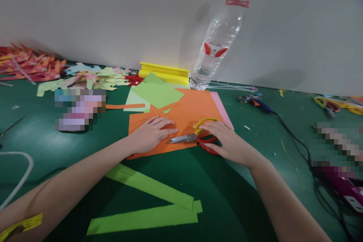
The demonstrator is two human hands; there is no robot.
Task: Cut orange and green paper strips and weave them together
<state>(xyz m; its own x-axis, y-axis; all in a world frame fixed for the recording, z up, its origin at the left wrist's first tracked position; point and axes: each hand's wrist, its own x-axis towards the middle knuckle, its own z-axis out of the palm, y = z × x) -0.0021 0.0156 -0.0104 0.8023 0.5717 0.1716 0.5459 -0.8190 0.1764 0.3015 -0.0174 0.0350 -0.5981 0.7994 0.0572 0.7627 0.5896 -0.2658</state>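
Orange paper sheets (195, 104) lie on the green table in front of me. My left hand (153, 131) rests flat on the orange paper, fingers stretched out. In my right hand (224, 138) is a pair of scissors (188, 138) with one yellow and one red handle. Its blades point left over the paper, a little right of my left fingers, and look nearly closed. A light green sheet (157, 90) lies across the back of the orange paper, and a pink sheet (222, 109) shows at its right edge. Green paper strips (150, 185) lie nearest me.
A clear plastic bottle (217, 39) stands by the wall, beside a folded yellow piece (164, 72). Paper scraps (85, 77) and woven red-orange pieces (31, 64) lie at the back left. A corded blue tool (262, 106) and other scissors (326, 106) are at right.
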